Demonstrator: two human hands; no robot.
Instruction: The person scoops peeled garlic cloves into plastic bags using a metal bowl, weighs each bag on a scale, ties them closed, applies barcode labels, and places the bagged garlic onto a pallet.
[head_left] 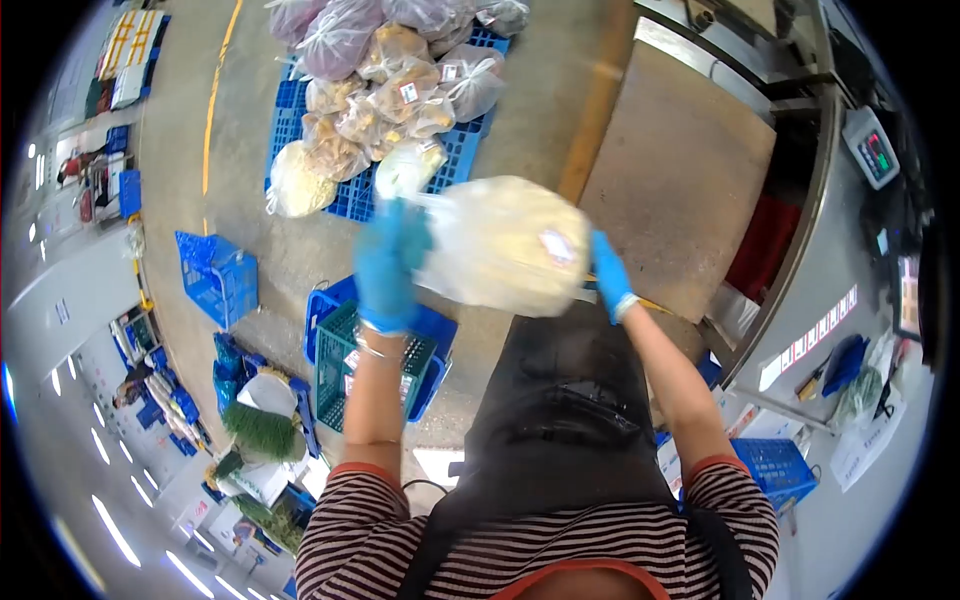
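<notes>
A clear plastic bag (495, 245) filled with pale yellow contents and bearing a small white label hangs in front of my body. My left hand (388, 268), in a blue glove and blurred by motion, is closed round the gathered neck of the bag. At the bag's right end, my right hand (612, 277), also gloved in blue, holds its edge, with part of the fingers hidden. Beyond the left hand, several filled bags (400, 95) are heaped on a blue plastic pallet (460, 155).
A green crate (335, 370) sits by a blue one below my left hand. Another blue crate (220, 285) stands on the floor at left. To the right are a brown board (680, 170), a digital scale (872, 148) and a metal bench (840, 290).
</notes>
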